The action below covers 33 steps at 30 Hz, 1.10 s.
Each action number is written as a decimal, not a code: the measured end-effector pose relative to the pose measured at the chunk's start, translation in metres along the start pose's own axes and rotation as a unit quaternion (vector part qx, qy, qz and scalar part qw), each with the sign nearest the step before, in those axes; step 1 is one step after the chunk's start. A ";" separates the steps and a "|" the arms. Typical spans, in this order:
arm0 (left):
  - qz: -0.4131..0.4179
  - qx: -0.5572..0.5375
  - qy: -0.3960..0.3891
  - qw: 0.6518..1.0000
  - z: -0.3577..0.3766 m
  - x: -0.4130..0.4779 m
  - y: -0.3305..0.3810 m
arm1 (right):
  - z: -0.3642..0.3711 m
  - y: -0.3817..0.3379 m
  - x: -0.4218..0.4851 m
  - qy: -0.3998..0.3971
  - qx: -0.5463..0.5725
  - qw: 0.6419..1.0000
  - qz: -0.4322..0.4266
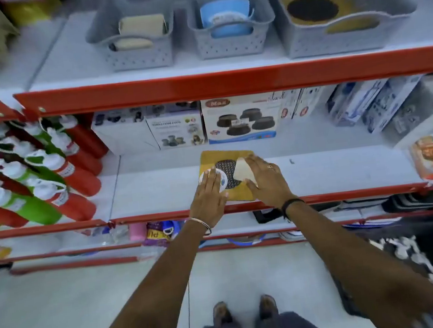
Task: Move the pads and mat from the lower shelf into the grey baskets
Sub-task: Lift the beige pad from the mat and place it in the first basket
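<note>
Both hands grip at once: left hand (pixel 208 192) clasps a round white pad (pixel 213 180), right hand (pixel 265 178) a cream pad (pixel 244 170); both lie atop the yellow mat (pixel 209 159) on the lower shelf (pixel 333 171), seemingly to reach the grey baskets (pixel 139 56) together.

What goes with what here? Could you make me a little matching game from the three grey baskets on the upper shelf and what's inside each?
Things:
1. left grey basket
2. middle grey basket
3. right grey basket

Contents:
A. blue round pads
B. yellow mat with a dark round centre
C. beige pads

Pairs: 1-C, 2-A, 3-B
</note>
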<state>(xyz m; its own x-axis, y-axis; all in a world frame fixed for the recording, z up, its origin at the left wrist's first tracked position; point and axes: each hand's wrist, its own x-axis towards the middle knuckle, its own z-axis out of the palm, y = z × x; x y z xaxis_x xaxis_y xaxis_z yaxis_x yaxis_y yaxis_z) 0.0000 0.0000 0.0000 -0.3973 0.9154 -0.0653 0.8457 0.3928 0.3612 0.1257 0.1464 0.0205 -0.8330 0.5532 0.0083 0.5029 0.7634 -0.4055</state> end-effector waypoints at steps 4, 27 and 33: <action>-0.051 0.041 -0.042 0.997 0.020 0.001 -0.010 | 0.013 0.024 0.025 -0.127 -0.038 0.988 0.085; -0.043 -0.007 0.099 0.994 -0.054 -0.051 0.039 | -0.094 -0.009 -0.031 -0.135 0.190 0.972 0.010; -0.036 -0.003 0.173 0.984 -0.146 -0.064 0.056 | -0.190 -0.056 -0.046 -0.136 0.198 0.967 -0.089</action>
<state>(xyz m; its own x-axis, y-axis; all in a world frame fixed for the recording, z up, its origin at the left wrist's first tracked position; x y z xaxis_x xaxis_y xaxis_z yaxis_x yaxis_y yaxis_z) 0.0206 -0.0501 0.1600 -0.5544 0.7999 0.2299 0.8092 0.4537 0.3733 0.1799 0.1414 0.2161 -0.9551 0.2756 -0.1085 0.2632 0.6218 -0.7377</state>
